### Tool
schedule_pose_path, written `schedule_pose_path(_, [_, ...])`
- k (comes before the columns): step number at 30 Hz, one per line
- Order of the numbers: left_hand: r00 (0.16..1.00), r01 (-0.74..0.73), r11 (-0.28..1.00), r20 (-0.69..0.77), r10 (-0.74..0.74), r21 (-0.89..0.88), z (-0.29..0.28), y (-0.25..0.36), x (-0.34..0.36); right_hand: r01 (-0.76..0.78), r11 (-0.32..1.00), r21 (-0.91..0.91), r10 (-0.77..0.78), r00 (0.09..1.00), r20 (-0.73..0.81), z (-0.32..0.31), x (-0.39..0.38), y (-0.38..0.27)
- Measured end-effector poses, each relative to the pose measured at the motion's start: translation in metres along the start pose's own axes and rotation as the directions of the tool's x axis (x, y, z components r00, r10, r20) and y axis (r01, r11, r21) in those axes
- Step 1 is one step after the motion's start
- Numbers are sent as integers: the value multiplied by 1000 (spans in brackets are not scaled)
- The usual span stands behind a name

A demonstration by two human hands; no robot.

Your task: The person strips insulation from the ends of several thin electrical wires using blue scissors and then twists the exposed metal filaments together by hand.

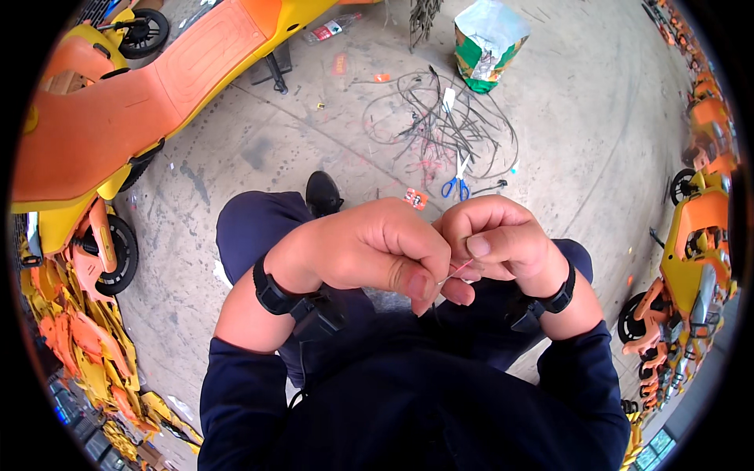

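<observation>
Close together above my lap, both hands pinch a thin wire [456, 271] that looks pale at one end and reddish at the other. My left hand [377, 251] is closed, thumb and forefinger pressed on the pale end. The reddish part runs into the closed fingers of my right hand [503, 239]. How the wire continues inside my fingers is hidden. Beyond my hands, blue-handled scissors [456, 185] lie on the floor, blades pointing away, beside a loose tangle of dark cables [440, 125]. An orange-and-white packet [415, 199] lies just past my left hand.
A green and white sack [488, 47] stands past the cables. At the left are a large orange-and-yellow scooter [149, 110] and a heap of yellow and orange panels [86, 337]. More scooters [691, 243] line the right side. A plastic bottle [330, 30] lies at the far side.
</observation>
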State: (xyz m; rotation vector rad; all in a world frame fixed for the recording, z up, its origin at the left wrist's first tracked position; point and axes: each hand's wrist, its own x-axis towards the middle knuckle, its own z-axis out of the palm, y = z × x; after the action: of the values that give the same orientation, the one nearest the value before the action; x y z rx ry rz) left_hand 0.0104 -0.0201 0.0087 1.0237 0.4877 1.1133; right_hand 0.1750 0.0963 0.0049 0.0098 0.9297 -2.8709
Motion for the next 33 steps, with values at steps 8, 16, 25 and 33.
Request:
schedule_pose_path(8, [1000,-20,1000,14,20,-14,-1,-1,0,32,988,154,-35,999,21,-1,2,5])
schedule_pose_path(16, [996,-76,995,-31,78,64,-2,-2,1,109,993,39,-108,994,-16,-2,4,3])
schedule_pose_path(25, [867,4,742,-372,331,670,0,-8,9,142,780,-609,-413,849,-330,-7,4,-4])
schedule_pose_path(33, [829,119,341,-282,482,932,-8,-25,14,45,701,-712,-456,795,-399,-9,7,-6])
